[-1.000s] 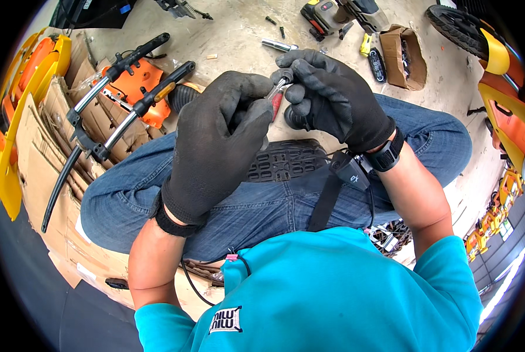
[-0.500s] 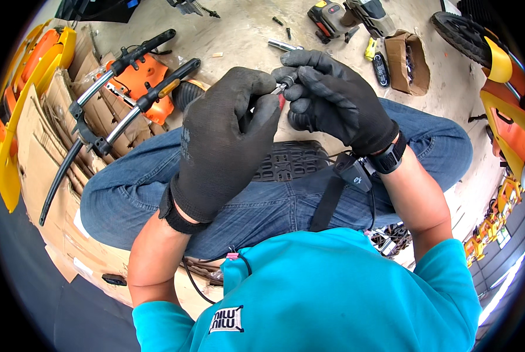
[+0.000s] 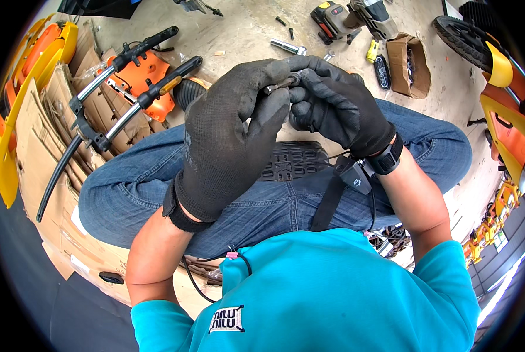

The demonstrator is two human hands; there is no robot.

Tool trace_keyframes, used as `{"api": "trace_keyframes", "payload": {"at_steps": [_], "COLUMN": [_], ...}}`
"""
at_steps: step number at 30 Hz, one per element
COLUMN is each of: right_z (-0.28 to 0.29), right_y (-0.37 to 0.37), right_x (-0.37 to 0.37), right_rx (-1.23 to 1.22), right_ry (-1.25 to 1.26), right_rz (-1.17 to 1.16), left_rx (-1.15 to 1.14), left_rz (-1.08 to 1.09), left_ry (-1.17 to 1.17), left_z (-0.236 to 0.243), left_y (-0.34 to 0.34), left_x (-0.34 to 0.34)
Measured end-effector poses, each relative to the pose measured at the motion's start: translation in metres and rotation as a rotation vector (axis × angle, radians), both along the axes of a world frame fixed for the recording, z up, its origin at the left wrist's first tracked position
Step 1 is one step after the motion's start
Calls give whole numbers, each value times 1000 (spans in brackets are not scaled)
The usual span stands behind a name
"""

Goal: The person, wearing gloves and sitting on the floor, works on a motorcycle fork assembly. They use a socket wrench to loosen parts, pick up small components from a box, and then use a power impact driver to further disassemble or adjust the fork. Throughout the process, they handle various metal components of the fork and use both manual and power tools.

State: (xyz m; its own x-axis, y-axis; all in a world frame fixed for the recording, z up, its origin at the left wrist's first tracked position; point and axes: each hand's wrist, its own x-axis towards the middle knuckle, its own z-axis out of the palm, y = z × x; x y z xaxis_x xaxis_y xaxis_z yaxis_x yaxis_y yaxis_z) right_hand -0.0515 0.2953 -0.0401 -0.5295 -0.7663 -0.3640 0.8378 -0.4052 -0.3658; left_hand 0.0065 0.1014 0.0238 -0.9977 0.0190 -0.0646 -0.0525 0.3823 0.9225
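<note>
My left hand, in a black work glove, pinches a small metal bolt-like part between thumb and fingers. Opposite it, my right hand, gloved alike, has its bent fingertips closed on the other end of the same part. Both hands meet above the shoe sole, between my crossed legs. Gloved fingers cover much of the small part, so its full shape is hidden. Just beyond the fingers lies a silver socket-like metal tool on the floor.
A cordless power tool, a yellow-and-black utility knife and an open cardboard box with small parts lie ahead. On the left, a fork assembly rests over cardboard. Orange-yellow machine parts with a wheel stand right.
My left fingers have shifted up and slightly right, and the metal part is turned differently. A red bit that showed below it is out of sight.
</note>
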Motion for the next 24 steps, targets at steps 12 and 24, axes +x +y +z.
{"api": "trace_keyframes", "payload": {"at_steps": [12, 24], "right_z": [0, -5], "right_y": [0, -1], "right_x": [2, 4], "right_rx": [11, -17], "right_ry": [-1, -10], "right_rz": [21, 23], "left_rx": [-103, -230], "left_rz": [-52, -50], "left_ry": [68, 133], "left_z": [0, -5], "left_y": [-2, -4], "left_x": [-1, 1]}}
